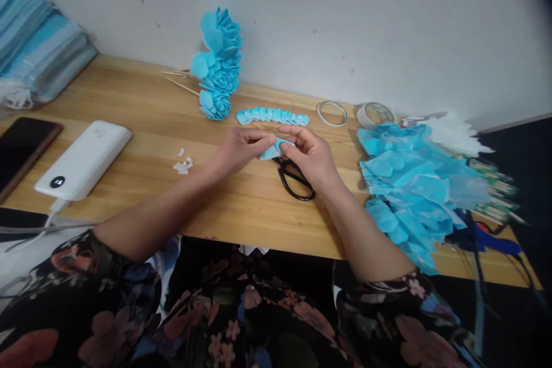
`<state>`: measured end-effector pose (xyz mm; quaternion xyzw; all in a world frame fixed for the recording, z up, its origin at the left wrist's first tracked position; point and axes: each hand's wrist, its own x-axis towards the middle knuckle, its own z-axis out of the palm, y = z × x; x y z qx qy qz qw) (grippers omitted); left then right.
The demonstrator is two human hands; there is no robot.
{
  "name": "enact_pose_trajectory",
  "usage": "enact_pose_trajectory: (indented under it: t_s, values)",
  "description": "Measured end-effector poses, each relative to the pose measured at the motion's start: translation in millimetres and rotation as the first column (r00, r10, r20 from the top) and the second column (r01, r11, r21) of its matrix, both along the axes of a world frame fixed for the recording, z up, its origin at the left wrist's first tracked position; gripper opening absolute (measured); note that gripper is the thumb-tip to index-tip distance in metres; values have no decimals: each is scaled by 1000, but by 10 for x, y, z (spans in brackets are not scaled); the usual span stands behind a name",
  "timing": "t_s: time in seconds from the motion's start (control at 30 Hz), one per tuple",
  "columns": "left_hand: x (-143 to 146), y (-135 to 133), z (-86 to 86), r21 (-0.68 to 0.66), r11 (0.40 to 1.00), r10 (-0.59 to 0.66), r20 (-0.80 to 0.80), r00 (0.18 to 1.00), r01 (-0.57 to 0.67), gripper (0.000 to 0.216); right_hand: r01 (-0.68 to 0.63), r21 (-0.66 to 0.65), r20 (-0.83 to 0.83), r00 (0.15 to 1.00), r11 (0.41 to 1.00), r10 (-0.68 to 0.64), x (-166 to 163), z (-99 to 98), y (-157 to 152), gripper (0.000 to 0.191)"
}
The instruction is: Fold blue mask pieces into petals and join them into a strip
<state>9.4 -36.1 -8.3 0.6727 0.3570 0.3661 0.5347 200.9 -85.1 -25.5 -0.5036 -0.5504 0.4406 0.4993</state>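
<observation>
Between my two hands is a small piece of light blue paper-like material (269, 152), pinched at both ends above the table. My left hand (241, 149) grips its left end with thumb and fingers. My right hand (311, 156) pinches its right side. Under the right hand lie scissors (297, 184) with black handles, their blades mostly hidden. Just beyond the hands rests a row of folded blue petals (272, 115). Several blue flowers (219, 69) on thin wooden sticks lie behind, towards the wall.
Left are stacked blue packs (47, 52), a phone (26, 146) and a white power bank (84, 161) with a cable. White scraps (184, 165) lie near my left forearm. Tape rolls (332, 114) and a blue crumpled heap (405, 178) sit right, beside a blue-handled tool (495, 241).
</observation>
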Motion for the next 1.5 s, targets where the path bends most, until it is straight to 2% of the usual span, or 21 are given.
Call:
enact_pose_trajectory:
  t_s: [0.17, 0.4, 0.53, 0.67, 0.8, 0.93, 1.03, 1.17, 1.33, 1.5]
  values:
    - [1, 13, -7, 6, 1000, 2, 20, 1000, -2, 20, 45, 41, 15, 999, 998, -46, 11, 38, 0, 33]
    - [39, 29, -72, -45, 997, -58, 63, 996, 61, 13, 127, 131, 81, 987, 983, -138, 36, 33, 22, 30]
    - [53, 32, -106, -157, 982, -91, 90, 992, 105, 13, 127, 212, 91, 985, 969, -149, 47, 24, 20, 27]
    - [32, 52, -68, -333, 941, 26, 232, 972, 54, 15, 108, 313, 92, 985, 944, -144, 66, 37, 5, 31]
    - [-8, 86, -26, -451, 890, 118, 358, 926, 61, 20, 24, 441, 301, 938, 897, -173, 84, 84, -26, 33]
    - [-21, 94, -47, -466, 871, 84, 446, 891, 152, 23, -118, 511, 539, 816, 851, -211, 77, 80, -24, 39]
    - [-10, 79, -77, -456, 867, 47, 474, 879, 199, 26, -100, 549, 560, 781, 830, -276, 68, 37, -6, 30]
    - [12, 57, -88, -466, 868, 46, 417, 908, 171, 27, -2, 504, 497, 819, 864, -288, 65, 34, -14, 6]
    - [27, 43, -75, -458, 884, 68, 315, 947, 89, 20, 76, 370, 319, 926, 926, -204, 29, 90, -41, 12]
    - [20, 38, -70, -412, 908, 52, 280, 959, 71, 19, 158, 206, 91, 980, 966, -179, 3, 42, -2, 24]
